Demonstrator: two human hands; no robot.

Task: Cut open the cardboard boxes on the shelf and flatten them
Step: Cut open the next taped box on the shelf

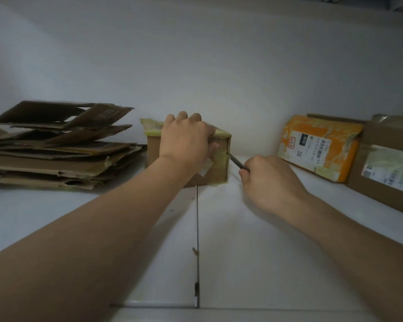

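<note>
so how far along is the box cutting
Done: a stack of flattened cardboard lies on the left. In hand: the left hand grips the small box while the right hand holds a blade at its taped corner. Left: the orange box and the brown box on the right look uncut.

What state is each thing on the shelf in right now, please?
Middle box: taped shut, upright, gripped by the left hand.
Cutter: held in the right hand, tip at the middle box's taped right edge.
Cardboard stack: flattened, piled at left.
Orange parcel: taped shut, tilted.
Right box: shut, labelled.
</note>
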